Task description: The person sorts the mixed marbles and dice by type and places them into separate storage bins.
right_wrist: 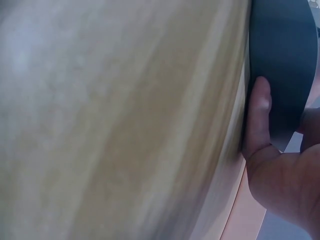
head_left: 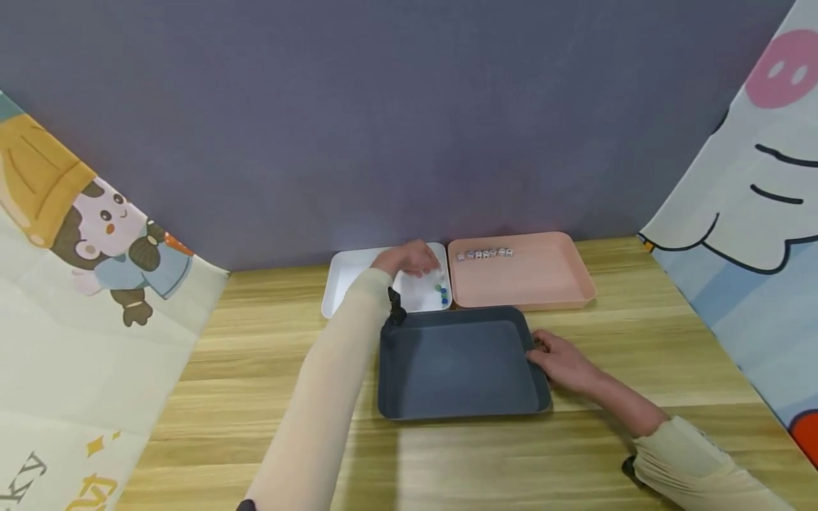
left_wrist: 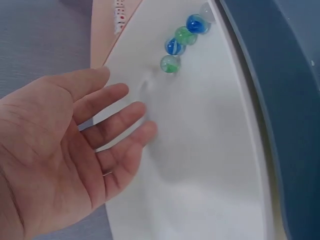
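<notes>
My left hand point(head_left: 415, 257) hovers over the white tray point(head_left: 341, 273), its palm and loosely bent fingers holding nothing in the left wrist view. Several glass marbles, among them a blue one point(left_wrist: 196, 23) and a clear-and-green one point(left_wrist: 170, 64), lie in a line inside that tray, just beyond the fingertips. In front stands a dark grey tray point(head_left: 463, 365) with nothing in it. My right hand point(head_left: 565, 363) grips its right wall, thumb at the inner side and fingers outside. The right wrist view shows a finger point(right_wrist: 259, 112) against the tray's outer wall.
Against the white tray's right side sits a pink tray point(head_left: 527, 277) with a row of several white dice point(head_left: 486, 253) near its back. All trays stand on a wood-grain table point(head_left: 268, 397). A grey wall point(head_left: 383, 128) rises behind, and printed cartoon panels flank both sides.
</notes>
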`<state>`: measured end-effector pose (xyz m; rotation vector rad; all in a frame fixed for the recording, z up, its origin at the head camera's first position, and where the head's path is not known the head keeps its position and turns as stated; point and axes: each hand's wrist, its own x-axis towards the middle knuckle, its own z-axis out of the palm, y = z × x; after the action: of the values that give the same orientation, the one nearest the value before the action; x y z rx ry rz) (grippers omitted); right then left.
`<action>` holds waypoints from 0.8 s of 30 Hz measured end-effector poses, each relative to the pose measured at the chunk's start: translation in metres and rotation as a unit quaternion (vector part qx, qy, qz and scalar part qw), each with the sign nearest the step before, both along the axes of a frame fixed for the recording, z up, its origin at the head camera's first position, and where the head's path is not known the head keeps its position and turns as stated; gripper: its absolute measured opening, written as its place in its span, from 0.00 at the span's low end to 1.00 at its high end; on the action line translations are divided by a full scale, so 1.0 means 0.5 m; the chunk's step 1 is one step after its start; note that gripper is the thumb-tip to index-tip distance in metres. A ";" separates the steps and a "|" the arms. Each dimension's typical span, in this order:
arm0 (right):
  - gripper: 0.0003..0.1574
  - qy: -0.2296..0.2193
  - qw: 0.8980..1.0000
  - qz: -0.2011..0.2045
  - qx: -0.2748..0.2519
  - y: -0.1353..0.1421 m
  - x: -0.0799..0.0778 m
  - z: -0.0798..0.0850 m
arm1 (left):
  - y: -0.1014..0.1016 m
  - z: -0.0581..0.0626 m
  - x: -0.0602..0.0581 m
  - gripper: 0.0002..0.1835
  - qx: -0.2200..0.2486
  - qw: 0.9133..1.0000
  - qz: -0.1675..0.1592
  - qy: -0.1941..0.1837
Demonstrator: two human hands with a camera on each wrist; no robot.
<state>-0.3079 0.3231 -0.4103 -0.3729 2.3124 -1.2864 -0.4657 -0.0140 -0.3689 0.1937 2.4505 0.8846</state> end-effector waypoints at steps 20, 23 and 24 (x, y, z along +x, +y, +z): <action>0.23 0.029 0.998 -0.015 0.052 -0.009 -0.029 -0.011 | -0.059 0.070 0.080 0.21 -0.075 0.990 -0.074 0.095; 0.24 0.032 0.998 -0.014 0.059 -0.008 -0.029 -0.013 | -0.060 0.075 0.105 0.19 -0.083 0.986 -0.055 0.133; 0.25 0.030 0.998 -0.011 0.061 -0.007 -0.029 -0.013 | -0.060 0.076 0.116 0.19 -0.087 0.985 -0.047 0.144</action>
<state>-0.3222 0.3199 -0.4168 -0.3503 2.4378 -1.1521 -0.4078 -0.0439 -0.3310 0.3949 2.7444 0.6330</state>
